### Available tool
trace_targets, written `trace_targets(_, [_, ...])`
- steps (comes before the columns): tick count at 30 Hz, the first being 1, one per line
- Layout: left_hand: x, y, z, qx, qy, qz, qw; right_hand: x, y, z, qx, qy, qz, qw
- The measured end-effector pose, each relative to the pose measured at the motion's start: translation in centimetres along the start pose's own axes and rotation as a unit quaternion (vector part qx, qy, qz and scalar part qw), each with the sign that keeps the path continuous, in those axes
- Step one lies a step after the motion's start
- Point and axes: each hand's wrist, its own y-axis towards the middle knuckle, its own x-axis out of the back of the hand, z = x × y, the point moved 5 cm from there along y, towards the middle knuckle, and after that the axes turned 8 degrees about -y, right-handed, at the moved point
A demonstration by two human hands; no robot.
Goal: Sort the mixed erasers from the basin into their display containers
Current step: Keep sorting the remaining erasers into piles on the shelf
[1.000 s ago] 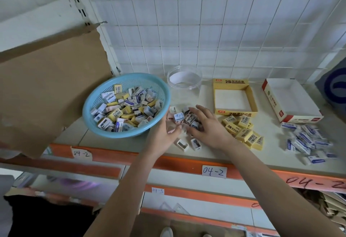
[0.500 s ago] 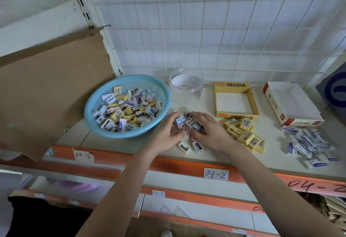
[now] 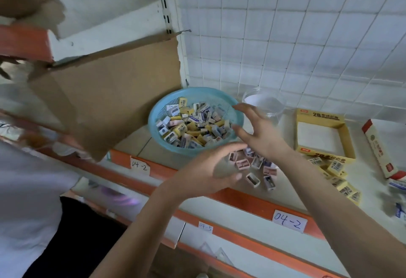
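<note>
Blue basin [image 3: 156, 110] heaped with mixed erasers [image 3: 193, 127]; yellow box [image 3: 346, 137] empty

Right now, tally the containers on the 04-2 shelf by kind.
Blue basin: 1
Clear tub: 1
Yellow box: 1
Red-white box: 1
Total: 4
Cardboard at left is not counted: can't tell if it's a box.
</note>
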Motion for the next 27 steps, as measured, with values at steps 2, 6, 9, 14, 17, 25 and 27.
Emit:
trace_targets(2, [2.6, -0.8, 0.0, 0.001, -0.031, -0.055, 0.998, -0.5, 1.1, 1.1, 0.024, -0.006, 0.002, 1.000])
trace_targets(6, [7.9, -2.0, 2.1, 0.019, 0.000, -0.144, 0.989, -1.6, 3.0, 2.7, 0.056, -0.005, 0.023, 0.998])
trace_targets(9, [11.0, -2.5, 4.4, 0.062, 0.067, -0.195, 0.977, -2.7, 4.2, 3.3, 0.065, -0.034, 0.090, 0.993])
trace_targets(14, [13.1, -1.3, 6.5, 0.102, 0.136, -0.191, 0.967, -3.8, 5.8, 2.5, 0.030, -0.138, 0.212, 0.967])
trace_targets(17, [13.2, 0.5, 7.0, 0.109, 0.160, -0.154, 0.969, -3.9, 6.4, 2.2, 0.031, -0.171, 0.254, 0.951])
trace_targets(25, [10.9, 5.8, 7.5, 0.136, 0.148, -0.059, 0.978, -5.0, 7.2, 2.0, 0.052, -0.201, 0.275, 0.939])
trace_targets(27, [10.3, 6.5, 7.6, 0.136, 0.157, -0.042, 0.977, -4.7, 7.3, 1.7, 0.050, -0.185, 0.272, 0.943])
